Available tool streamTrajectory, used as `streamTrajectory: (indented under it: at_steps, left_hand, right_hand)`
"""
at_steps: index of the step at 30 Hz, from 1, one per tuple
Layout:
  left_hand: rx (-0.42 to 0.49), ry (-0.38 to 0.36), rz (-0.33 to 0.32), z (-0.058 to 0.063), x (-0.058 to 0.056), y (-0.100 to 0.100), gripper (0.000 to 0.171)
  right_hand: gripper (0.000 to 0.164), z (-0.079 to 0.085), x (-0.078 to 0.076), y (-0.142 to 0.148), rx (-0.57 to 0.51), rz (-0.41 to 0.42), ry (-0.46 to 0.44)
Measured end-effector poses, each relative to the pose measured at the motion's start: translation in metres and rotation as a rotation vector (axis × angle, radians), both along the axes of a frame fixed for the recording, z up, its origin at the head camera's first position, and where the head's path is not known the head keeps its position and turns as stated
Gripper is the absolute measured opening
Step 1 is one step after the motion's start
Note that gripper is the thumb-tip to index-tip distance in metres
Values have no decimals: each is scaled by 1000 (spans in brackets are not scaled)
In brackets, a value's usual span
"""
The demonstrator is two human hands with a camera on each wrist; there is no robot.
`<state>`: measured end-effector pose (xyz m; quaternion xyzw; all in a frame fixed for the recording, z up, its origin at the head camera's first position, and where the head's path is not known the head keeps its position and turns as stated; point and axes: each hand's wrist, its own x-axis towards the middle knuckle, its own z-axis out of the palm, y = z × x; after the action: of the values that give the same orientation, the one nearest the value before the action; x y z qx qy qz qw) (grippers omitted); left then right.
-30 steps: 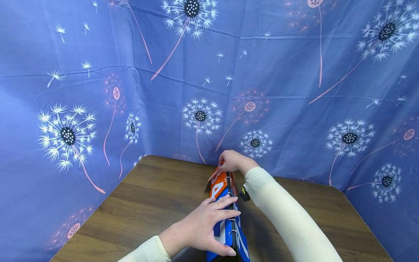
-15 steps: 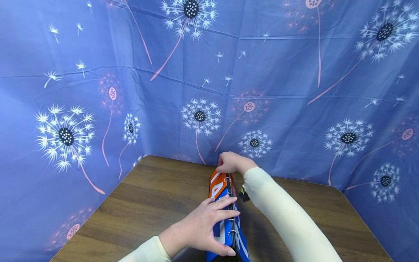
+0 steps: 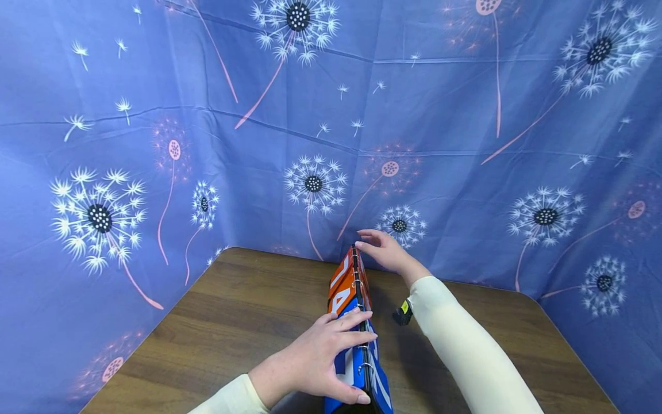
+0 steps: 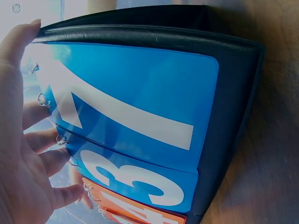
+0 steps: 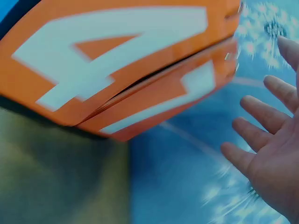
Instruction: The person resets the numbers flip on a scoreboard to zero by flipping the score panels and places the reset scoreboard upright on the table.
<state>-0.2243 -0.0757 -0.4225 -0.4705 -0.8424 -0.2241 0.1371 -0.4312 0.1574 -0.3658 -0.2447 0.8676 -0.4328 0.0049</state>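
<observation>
A tent-shaped flip scoreboard stands on the table, its metal rings along the top ridge. My left hand rests over the ridge at the near half, fingers spread across it and thumb at the near end. Blue number cards, reading 1 and 3, show in the left wrist view. Toward the far end are orange cards, a 4 and a 1. Just right of the far end hovers my right hand, holding nothing; in the right wrist view its fingers are spread apart from the orange cards.
The brown wooden table extends on both sides of the scoreboard. A blue dandelion-print curtain hangs behind and beside it. A small black and yellow device sits at the right wrist, under the sleeve.
A second ago the right hand held a lifted orange card at the far end; it came down, showing the 1. The right hand has since let go and moved right. The left hand stayed put.
</observation>
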Motion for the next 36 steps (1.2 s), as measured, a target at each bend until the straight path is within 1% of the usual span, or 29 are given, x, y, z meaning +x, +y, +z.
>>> streamTrajectory:
  at_steps: [2, 4, 6, 10, 14, 16, 18, 21, 24, 27, 30, 33, 36]
  left_hand:
    - [-2, 1, -2, 0, 0, -1, 85]
    - [-5, -12, -4, 0, 0, -1, 85]
    - [-6, -27, -6, 0, 0, -2, 85]
    - [2, -44, -12, -1, 0, -3, 83]
    - [5, -18, -16, -2, 1, -3, 83]
    - [2, 1, -13, -2, 2, -3, 84]
    - [-2, 2, -11, -2, 2, -2, 84]
    - [-7, -20, -20, -1, 1, -2, 85]
    - [-9, -64, -30, 0, 0, -2, 83]
    - [-10, -82, -32, 1, 0, -3, 82]
    - [-14, -73, -24, 1, -1, -4, 83]
    - [-19, -47, -15, 1, -1, -3, 84]
    - [-15, -38, -12, 0, -1, -3, 84]
  right_hand:
    - [74, -16, -3, 10, -77, -31, -4]
    - [71, -33, -4, 17, -129, -63, -14]
    - [68, -54, -5, 20, -162, -93, -27]
    - [66, -91, -4, 20, -210, -105, -80]
    - [65, -115, -1, 19, -228, -90, -125]
    - [66, -123, -3, 21, -227, -84, -138]
    - [69, -131, -6, 23, -228, -83, -145]
    - [71, -136, -9, 24, -228, -78, -167]
    - [73, -137, -9, 24, -226, -74, -191]
    - [73, -137, -11, 24, -231, -67, -208]
    - [72, -137, -13, 23, -255, -69, -235]
    - [71, -136, -14, 25, -264, -67, -246]
    - [70, -135, -14, 25, -274, -70, -253]
